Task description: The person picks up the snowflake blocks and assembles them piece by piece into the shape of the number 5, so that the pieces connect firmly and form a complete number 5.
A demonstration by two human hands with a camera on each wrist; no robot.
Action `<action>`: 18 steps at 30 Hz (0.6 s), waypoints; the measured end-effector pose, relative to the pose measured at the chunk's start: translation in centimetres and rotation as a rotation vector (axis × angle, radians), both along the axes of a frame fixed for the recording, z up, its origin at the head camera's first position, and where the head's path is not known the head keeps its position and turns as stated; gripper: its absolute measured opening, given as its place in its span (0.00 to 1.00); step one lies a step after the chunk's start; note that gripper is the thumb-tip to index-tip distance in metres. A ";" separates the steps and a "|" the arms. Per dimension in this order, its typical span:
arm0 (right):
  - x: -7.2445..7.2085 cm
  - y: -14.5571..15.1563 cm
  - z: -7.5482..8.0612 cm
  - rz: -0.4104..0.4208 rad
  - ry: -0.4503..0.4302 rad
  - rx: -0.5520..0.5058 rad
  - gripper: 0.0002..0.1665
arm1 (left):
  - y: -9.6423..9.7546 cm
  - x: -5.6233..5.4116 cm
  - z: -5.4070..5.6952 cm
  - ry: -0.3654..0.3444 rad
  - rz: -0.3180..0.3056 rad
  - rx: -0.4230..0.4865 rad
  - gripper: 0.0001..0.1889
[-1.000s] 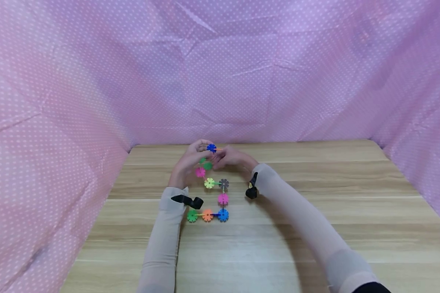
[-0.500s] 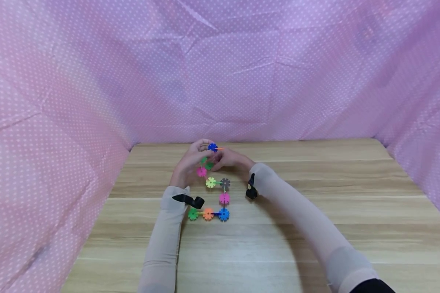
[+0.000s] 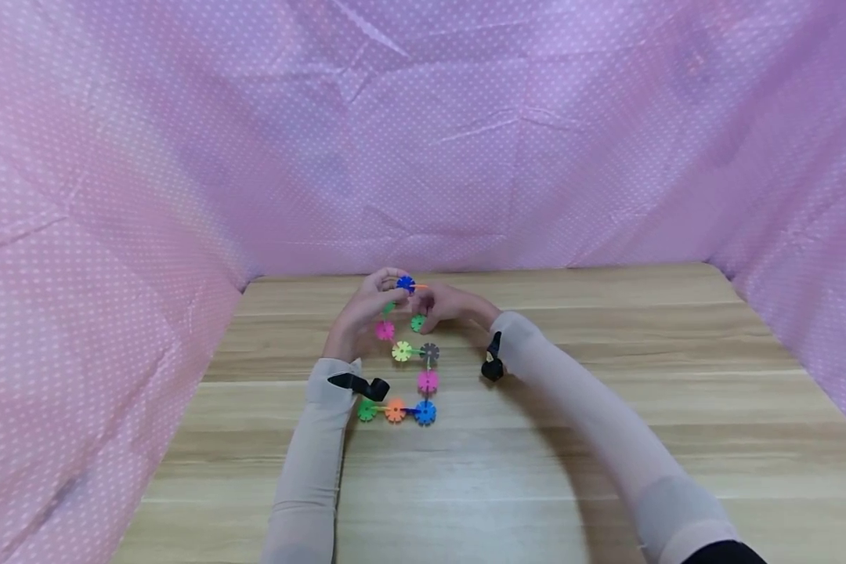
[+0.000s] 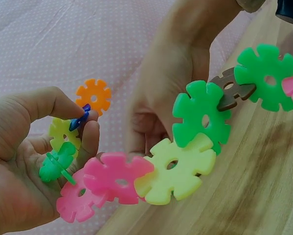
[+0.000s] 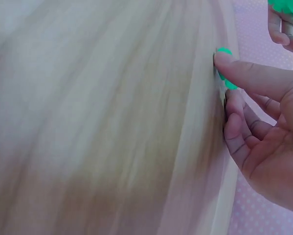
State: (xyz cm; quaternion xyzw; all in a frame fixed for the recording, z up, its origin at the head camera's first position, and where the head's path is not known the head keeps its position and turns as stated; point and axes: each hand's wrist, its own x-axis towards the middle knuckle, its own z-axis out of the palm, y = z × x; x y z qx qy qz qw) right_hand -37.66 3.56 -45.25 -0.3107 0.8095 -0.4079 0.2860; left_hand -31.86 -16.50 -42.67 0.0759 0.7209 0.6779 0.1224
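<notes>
A chain of flower-shaped interlocking plastic discs runs from my left hand down over the table. With thumb and fingertip my left hand pinches a dark blue disc; an orange disc sticks out beyond it. Yellow and green discs hang against the fingers in the left wrist view, followed by a pink disc. To the right, my right hand pinches a separate-looking green disc between thumb and fingers. That green disc is partly hidden by the thumb in the right wrist view.
The lower chain lies on the wooden table, with a grey disc, a pink disc, a blue disc and an orange disc. Pink dotted cloth surrounds the table. Both wrists wear black straps.
My right hand has shifted slightly right, with the green disc moving away from the chain beside my left hand. The left hand keeps its pinch on the blue disc.
</notes>
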 end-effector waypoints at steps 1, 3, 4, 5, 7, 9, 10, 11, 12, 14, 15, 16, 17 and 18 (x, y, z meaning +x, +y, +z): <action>0.0 0.2 0.1 0.000 0.009 0.008 0.22 | 0.0 0.0 0.0 -0.007 0.000 0.003 0.15; 0.1 0.6 0.2 -0.005 0.017 0.011 0.21 | 0.1 0.0 -0.1 -0.033 0.011 0.001 0.15; 0.1 0.8 0.2 -0.010 0.017 0.009 0.21 | 0.2 0.1 -0.1 -0.046 0.017 -0.001 0.15; 0.1 1.1 0.2 -0.017 0.012 0.004 0.21 | 0.2 0.1 -0.1 -0.061 0.023 -0.006 0.15; 0.2 1.6 0.3 -0.032 0.002 -0.001 0.21 | 0.4 0.1 -0.2 -0.087 0.034 0.000 0.14; 0.3 2.2 0.2 -0.042 0.001 -0.010 0.20 | 0.6 0.2 -0.3 -0.100 0.031 0.008 0.13; 0.3 2.5 0.2 -0.045 -0.002 -0.015 0.20 | 0.7 0.2 -0.4 -0.099 0.025 0.015 0.13; 0.4 2.8 0.2 -0.048 -0.002 -0.022 0.19 | 0.8 0.2 -0.4 -0.099 0.021 0.025 0.13; 0.4 3.1 0.1 -0.048 0.000 -0.029 0.18 | 0.9 0.2 -0.4 -0.098 0.016 0.033 0.13; 0.5 3.7 0.0 -0.052 0.003 -0.048 0.16 | 1.2 0.2 -0.5 -0.093 0.005 0.043 0.13; 0.5 3.9 0.0 -0.056 0.003 -0.058 0.15 | 1.3 0.2 -0.5 -0.087 0.001 0.041 0.13; 0.6 4.2 0.0 -0.060 -0.003 -0.068 0.14 | 1.4 0.3 -0.5 -0.084 -0.002 0.042 0.13; 0.7 4.5 0.0 -0.066 -0.006 -0.077 0.13 | 1.5 0.3 -0.6 -0.080 -0.004 0.036 0.13; 0.8 4.7 0.0 -0.071 -0.007 -0.084 0.12 | 1.6 0.3 -0.6 -0.079 -0.005 0.032 0.13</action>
